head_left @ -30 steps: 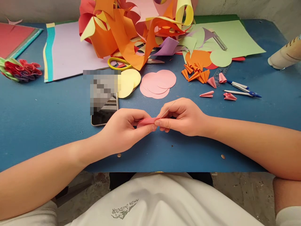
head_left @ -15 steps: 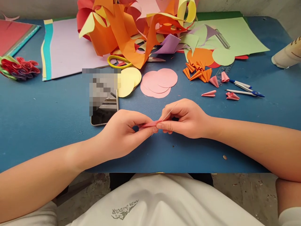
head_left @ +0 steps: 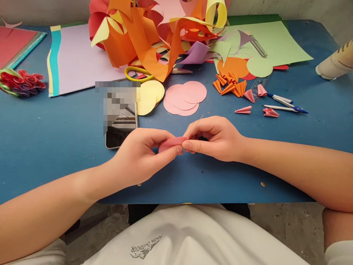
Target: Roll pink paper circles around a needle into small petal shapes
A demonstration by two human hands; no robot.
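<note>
The left hand (head_left: 140,154) grips a pink paper (head_left: 173,142); the right hand (head_left: 217,139) pinches its 3 o'clock end, a thin needle (head_left: 199,120) slanting toward 1 o'clock. Pink circles (head_left: 182,98) lie at 12. This looks like edge-shaping; the next move calls for light, steady fingertip pressure.

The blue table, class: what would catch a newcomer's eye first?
A tangle of orange, red and yellow paper scraps, heaped at the back. Then the left hand and right hand, meeting at pink paper near the front. Small orange cones lie beyond the right hand.
</note>
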